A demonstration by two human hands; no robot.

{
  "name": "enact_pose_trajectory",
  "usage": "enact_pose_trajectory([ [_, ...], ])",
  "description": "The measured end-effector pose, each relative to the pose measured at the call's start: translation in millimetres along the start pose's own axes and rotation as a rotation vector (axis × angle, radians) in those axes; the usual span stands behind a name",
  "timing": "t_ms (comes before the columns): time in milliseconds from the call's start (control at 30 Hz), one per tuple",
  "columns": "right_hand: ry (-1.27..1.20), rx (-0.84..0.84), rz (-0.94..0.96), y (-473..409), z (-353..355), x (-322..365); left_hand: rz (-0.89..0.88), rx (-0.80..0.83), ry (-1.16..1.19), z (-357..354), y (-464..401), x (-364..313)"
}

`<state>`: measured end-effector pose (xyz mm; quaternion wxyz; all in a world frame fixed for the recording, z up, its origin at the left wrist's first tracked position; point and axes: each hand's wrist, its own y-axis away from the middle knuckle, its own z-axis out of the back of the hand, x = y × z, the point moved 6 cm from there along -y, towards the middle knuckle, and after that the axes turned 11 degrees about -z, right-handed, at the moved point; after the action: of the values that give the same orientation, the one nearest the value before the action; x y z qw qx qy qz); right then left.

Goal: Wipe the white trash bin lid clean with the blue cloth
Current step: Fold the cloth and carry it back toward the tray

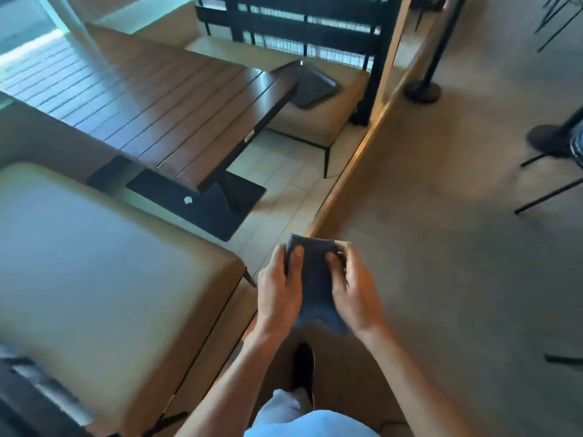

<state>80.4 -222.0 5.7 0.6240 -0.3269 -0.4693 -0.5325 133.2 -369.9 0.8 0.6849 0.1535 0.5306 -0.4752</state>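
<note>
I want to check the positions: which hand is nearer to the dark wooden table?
Left. The left hand grips the blue cloth on the side toward the dark wooden table; the right hand grips its other edge, farther away.

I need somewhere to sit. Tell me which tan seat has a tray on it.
The far seat, beyond the table by the black railing. A dark tray lies on it. The near seat at lower left has no tray.

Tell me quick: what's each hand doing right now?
Left hand: holding the left side of the blue cloth, thumb on top.
Right hand: holding the cloth's right side, thumb on top.
</note>
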Motion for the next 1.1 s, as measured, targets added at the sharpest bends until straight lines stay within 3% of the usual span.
enact_pose_trajectory([
  [233,0.015,-0.122,-0.06,-95,12,9,0.004,0.127,0.045,-54,-98,15],
  [467,-0.022,-0.135,-0.085,-186,25,0,-0.024,0.182,0.056,-108,-180,29],
  [1100,-0.011,-0.049,-0.05,-536,133,-6,0.037,0.13,0.048,-332,-457,16],
])
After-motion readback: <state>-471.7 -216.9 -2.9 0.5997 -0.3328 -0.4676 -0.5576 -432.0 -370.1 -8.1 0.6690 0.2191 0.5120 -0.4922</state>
